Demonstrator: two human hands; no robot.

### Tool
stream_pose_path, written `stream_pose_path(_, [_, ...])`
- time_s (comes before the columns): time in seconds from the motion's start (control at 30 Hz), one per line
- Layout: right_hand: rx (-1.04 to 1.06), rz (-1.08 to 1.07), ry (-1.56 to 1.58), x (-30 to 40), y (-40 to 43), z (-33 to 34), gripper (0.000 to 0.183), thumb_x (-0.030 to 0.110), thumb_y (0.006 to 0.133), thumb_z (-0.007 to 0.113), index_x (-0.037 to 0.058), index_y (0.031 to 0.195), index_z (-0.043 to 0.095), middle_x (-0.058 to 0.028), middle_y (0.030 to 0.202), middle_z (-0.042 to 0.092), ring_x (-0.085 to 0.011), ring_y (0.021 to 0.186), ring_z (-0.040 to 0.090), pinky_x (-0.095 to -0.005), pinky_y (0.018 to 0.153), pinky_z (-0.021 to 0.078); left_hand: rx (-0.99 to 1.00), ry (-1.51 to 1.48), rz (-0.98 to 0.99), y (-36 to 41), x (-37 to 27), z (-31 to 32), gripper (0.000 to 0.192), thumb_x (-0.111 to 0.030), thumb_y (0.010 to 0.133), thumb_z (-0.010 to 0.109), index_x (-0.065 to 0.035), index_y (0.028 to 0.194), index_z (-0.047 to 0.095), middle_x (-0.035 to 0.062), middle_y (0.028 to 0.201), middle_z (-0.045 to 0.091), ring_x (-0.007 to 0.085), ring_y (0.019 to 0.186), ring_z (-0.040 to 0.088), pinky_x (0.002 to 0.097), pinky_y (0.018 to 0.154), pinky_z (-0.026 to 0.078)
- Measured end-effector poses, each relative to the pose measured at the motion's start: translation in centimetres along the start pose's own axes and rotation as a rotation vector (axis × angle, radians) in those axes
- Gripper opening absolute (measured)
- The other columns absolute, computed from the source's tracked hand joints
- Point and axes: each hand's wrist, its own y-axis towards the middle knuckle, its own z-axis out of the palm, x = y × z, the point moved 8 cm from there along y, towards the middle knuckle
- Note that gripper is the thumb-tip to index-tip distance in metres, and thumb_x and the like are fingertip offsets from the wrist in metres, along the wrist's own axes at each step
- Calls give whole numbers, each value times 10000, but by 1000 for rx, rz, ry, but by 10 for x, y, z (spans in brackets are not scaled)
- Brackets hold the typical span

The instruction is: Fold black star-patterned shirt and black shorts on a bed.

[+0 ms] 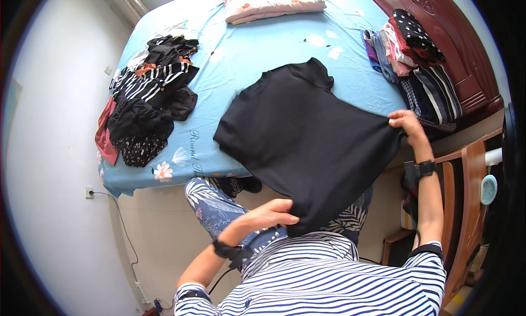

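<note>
A plain black short-sleeved top (304, 123) is spread across the near side of the bed, its lower part drawn out over my lap. My right hand (407, 125) pinches one lower corner at the right, stretching the cloth sideways. At the other lower corner, close to my waist, my left hand (273, 213) has the cloth between thumb and fingers. The top's collar and sleeve end lie farther away on the light blue bedsheet (246, 69). Part of the far left edge is slightly blurred.
A loose heap of clothes (152, 98) lies on the bed's left side. Folded clothes (411, 65) are stacked at the right, against the dark red wooden bed board (460, 49). A folded pink quilt (275, 8) rests at the far side. Right of me stands wooden furniture (472, 205) with a small clock (488, 190).
</note>
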Motion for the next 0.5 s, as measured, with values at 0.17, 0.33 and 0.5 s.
stream_pose_path(0.17, [-206,58,-242,-92,3,-20,182,-37,636,720,-17,814,690,-92,719,681,-179,656,622,-310,662,500,49,394,17,57,32,27,406,-208,874,680,-27,712,355,12,695,252,111,663,281,346,570,299])
stream_pose_path(0.33, [-553,-419,-1139,-41,-45,2,205,48,638,681,7,831,624,-165,841,624,-378,805,592,-448,747,489,94,659,-41,62,19,22,402,-305,871,679,9,746,463,79,651,402,179,628,418,366,586,371])
stream_pose_path(0.5, [-39,-750,-678,23,-136,140,300,151,658,741,34,911,630,-136,854,585,-332,873,560,-437,756,465,-431,614,76,27,-12,-90,199,-135,802,691,-2,950,688,105,853,683,189,819,667,310,734,526])
